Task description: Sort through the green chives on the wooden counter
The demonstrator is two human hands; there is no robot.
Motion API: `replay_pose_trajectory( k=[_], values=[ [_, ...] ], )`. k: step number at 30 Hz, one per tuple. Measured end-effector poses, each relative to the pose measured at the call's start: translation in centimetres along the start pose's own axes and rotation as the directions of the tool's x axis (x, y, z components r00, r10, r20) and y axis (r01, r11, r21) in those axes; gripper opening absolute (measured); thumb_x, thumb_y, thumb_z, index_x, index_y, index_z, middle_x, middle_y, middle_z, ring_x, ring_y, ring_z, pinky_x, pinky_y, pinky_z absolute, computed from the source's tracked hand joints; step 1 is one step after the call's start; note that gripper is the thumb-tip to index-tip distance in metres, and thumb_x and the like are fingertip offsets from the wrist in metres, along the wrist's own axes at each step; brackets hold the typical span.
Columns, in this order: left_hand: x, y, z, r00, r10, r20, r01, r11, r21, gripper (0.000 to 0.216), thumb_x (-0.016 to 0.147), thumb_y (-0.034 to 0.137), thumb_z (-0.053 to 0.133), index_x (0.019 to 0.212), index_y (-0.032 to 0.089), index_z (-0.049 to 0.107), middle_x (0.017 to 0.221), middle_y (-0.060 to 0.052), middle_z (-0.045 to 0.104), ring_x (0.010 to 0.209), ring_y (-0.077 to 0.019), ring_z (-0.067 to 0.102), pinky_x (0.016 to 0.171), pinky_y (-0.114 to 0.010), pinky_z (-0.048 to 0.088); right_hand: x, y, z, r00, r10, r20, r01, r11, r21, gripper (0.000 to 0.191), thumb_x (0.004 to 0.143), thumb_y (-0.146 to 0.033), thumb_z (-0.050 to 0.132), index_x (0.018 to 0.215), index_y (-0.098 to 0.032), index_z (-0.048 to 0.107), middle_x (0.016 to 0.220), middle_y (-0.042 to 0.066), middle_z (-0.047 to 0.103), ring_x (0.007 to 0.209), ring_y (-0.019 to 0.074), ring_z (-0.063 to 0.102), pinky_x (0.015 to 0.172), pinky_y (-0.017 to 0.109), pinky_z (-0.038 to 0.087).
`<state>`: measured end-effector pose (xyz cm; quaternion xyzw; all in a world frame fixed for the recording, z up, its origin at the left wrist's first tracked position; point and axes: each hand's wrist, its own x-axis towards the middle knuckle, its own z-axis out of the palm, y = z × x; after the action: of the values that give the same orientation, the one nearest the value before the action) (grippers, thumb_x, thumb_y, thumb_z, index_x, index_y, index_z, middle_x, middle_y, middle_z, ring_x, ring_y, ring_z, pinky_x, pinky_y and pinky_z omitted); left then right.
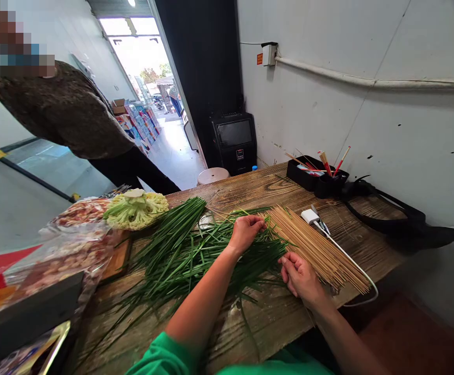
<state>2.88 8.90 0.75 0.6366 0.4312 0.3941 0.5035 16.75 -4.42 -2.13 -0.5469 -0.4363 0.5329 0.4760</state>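
A spread of garlic chives [187, 255] lies across the wooden table in front of me, with a neater bunch toward the back left. My left hand [246, 233] is over the right part of the chives, its thumb and fingers pinched together beside some green tips. What is in that pinch is too small to make out. My right hand [299, 273] is at the right ends of the chives, fingers curled and closed; what they hold is hidden. Just beyond both hands lies a pile of bamboo skewers [316, 247], side by side.
A cauliflower [135, 208] and plastic bags of meat [70, 245] sit at the left. Toward the back right are a black organizer [303, 177] with sticks, a white charger [310, 216] with its cable, and a black strap [387, 213]. A person [62, 114] stands beyond the table.
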Motion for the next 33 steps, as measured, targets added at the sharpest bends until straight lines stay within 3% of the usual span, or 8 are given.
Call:
replay_pose_trajectory(
  k=[17,21,24,27,29,31,33],
  values=[
    [-0.4,0.8,0.1,1.000,-0.006,0.031,0.001,0.991,0.136,0.018,0.072,0.026,0.059,0.072,0.012,0.070,0.064,-0.003,0.068,0.056,-0.0100,0.057,0.057,-0.020,0.044,0.0,-0.2,0.1,1.000,-0.007,-0.024,0.007,1.000,-0.009,0.033,0.079,-0.053,0.048,0.076,-0.020,0.047,0.043,-0.011,0.046,0.022,0.0025,0.028,0.024,0.015,0.017],
    [-1.3,1.7,0.2,0.979,0.008,0.202,-0.059,0.966,0.251,0.018,0.071,0.025,0.060,0.071,0.013,0.073,0.061,-0.001,0.068,0.055,-0.0109,0.057,0.053,-0.019,0.041,0.1,-0.1,0.1,0.999,0.000,-0.041,0.001,1.000,0.008,0.034,0.078,-0.053,0.049,0.076,-0.020,0.046,0.043,-0.011,0.046,0.021,0.0022,0.028,0.024,0.015,0.016],
    [-1.8,2.6,0.0,0.932,0.087,0.353,-0.202,0.931,0.305,0.018,0.071,0.023,0.059,0.076,0.017,0.075,0.069,0.000,0.071,0.059,-0.0121,0.060,0.056,-0.019,0.042,0.1,-0.1,0.1,0.998,0.005,-0.064,-0.004,1.000,0.014,0.033,0.077,-0.053,0.050,0.075,-0.020,0.045,0.044,-0.011,0.046,0.021,0.0021,0.028,0.024,0.015,0.016],
    [-1.7,3.1,-1.0,0.893,0.128,0.432,-0.289,0.898,0.331,0.019,0.072,0.021,0.057,0.079,0.019,0.075,0.071,0.000,0.072,0.063,-0.0128,0.061,0.059,-0.018,0.043,0.0,0.0,0.1,0.998,-0.003,-0.059,0.003,1.000,0.005,0.033,0.077,-0.053,0.050,0.075,-0.020,0.045,0.044,-0.011,0.046,0.022,0.0023,0.029,0.024,0.015,0.017],
    [-1.3,3.0,-2.0,0.909,0.093,0.407,-0.267,0.879,0.396,0.019,0.071,0.020,0.057,0.078,0.019,0.075,0.070,0.000,0.071,0.064,-0.0135,0.061,0.060,-0.019,0.043,0.0,-0.1,0.1,0.998,-0.010,-0.054,0.010,1.000,-0.001,0.034,0.076,-0.054,0.050,0.076,-0.020,0.046,0.044,-0.011,0.046,0.022,0.0025,0.028,0.024,0.015,0.017],
    [-0.9,2.7,-3.0,0.963,0.047,0.266,-0.190,0.818,0.543,0.018,0.070,0.017,0.057,0.076,0.019,0.074,0.070,-0.002,0.071,0.066,-0.0145,0.061,0.063,-0.020,0.043,0.1,-0.1,0.1,0.998,-0.015,-0.058,0.014,1.000,-0.010,0.034,0.076,-0.054,0.050,0.077,-0.020,0.047,0.044,-0.011,0.045,0.022,0.0026,0.028,0.024,0.016,0.017],
    [-0.5,2.2,-3.9,0.996,0.005,0.093,-0.070,0.698,0.713,0.016,0.068,0.014,0.058,0.071,0.020,0.073,0.070,-0.004,0.070,0.068,-0.0166,0.061,0.066,-0.023,0.043,0.1,0.0,0.1,0.998,-0.015,-0.059,0.014,1.000,-0.017,0.034,0.075,-0.054,0.050,0.076,-0.020,0.048,0.044,-0.010,0.046,0.021,0.0027,0.028,0.024,0.016,0.017]
  ],
)
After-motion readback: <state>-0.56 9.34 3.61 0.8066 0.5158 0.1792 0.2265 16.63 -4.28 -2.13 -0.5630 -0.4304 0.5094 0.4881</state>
